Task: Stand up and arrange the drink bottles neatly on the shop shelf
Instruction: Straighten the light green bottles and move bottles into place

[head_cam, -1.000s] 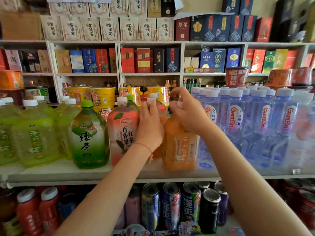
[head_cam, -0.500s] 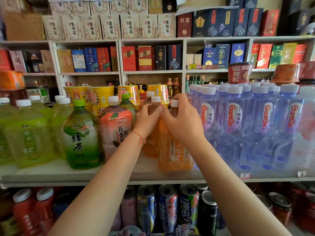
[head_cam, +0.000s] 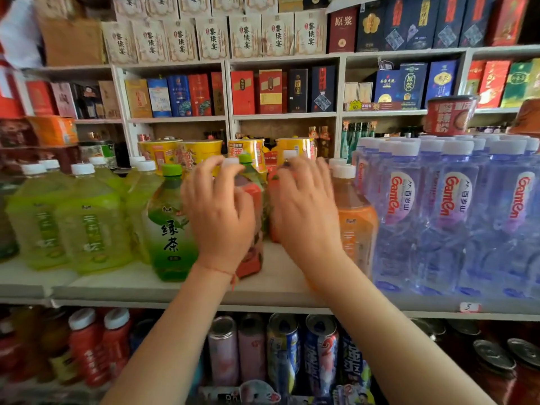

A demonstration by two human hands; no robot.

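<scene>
Left hand (head_cam: pixel 220 214) is curling its fingers around the upper part of a red tea bottle (head_cam: pixel 252 229), thumb and fingertips up by the white cap; blurred, so cannot tell if it is actually gripping or just resting against it. Right hand (head_cam: pixel 305 209) is sitting with fingers spread and loose over a second reddish-orange bottle (head_cam: pixel 273 200) further back; whether it has hold of it cannot be told, the hand is covering most of it. A thin red string is circling the left wrist.

Both bottles are standing upright on the white shelf (head_cam: pixel 280 285), mid-row. Just left of the left hand a green tea bottle (head_cam: pixel 171 226) is standing at the front edge, with yellow-green bottles (head_cam: pixel 87 217) lining up further left. Just right of the right hand an orange bottle (head_cam: pixel 355 220) is standing upright, touching or nearly touching the block of blue water bottles (head_cam: pixel 455 217) filling the right side. Yellow cups (head_cam: pixel 198 153) are sitting behind the hands. Cans (head_cam: pixel 320 355) and red bottles (head_cam: pixel 98 343) are standing on the shelf below. Boxes (head_cam: pixel 270 90) are filling the wall shelving behind.
</scene>
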